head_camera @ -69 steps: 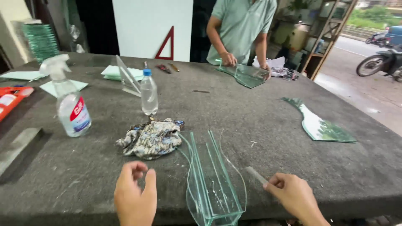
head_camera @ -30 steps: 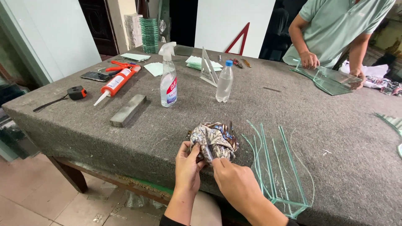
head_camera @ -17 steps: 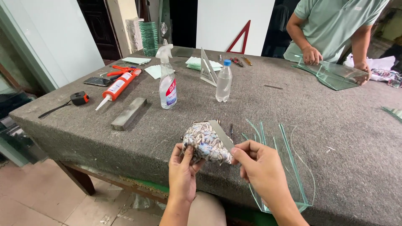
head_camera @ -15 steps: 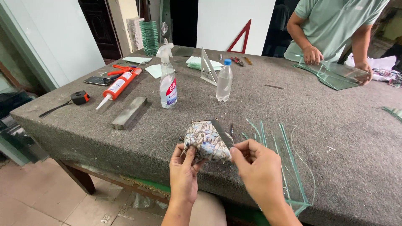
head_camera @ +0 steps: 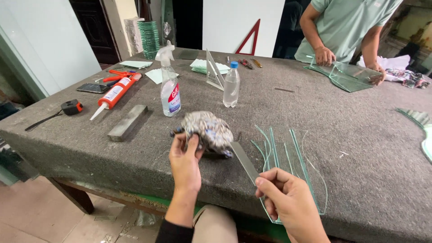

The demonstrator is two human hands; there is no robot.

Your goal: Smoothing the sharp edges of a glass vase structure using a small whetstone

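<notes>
Holding a crumpled patterned rag [head_camera: 208, 130] just above the grey felt surface [head_camera: 315, 117], the left hand [head_camera: 185, 162] sat at lower centre of the frame, fingers clenched on the cloth's near edge. Right hand [head_camera: 288, 200] at lower right, fingers pinched on the near end of a narrow flat strip [head_camera: 245, 163]; the strip ran up and left, its far end touching or just under the rag, could not tell which.

Just right of the strip, a set of curved glass panes [head_camera: 288, 162] stood on edge at the surface's near rim, the right hand partly in front of them.

Centre frame: clear water bottle [head_camera: 231, 85] with blue cap, upright; spray bottle [head_camera: 170, 87] just to its left, also upright. A glass triangle [head_camera: 213, 72] stood behind them, near the water bottle.

Left side: grey bar [head_camera: 128, 122] lying flat; sealant tube [head_camera: 114, 95] in an orange gun, nozzle pointing toward the near left; tape measure [head_camera: 71, 107] near the left edge; dark phone [head_camera: 92, 88] beyond it.

Upper left: stack of green glass pieces [head_camera: 149, 38] at the far corner.

Upper right: another person [head_camera: 346, 24] in a pale green shirt, both hands resting on a glass assembly [head_camera: 344, 77] on the far side of the surface. Well apart from the rag.
</notes>
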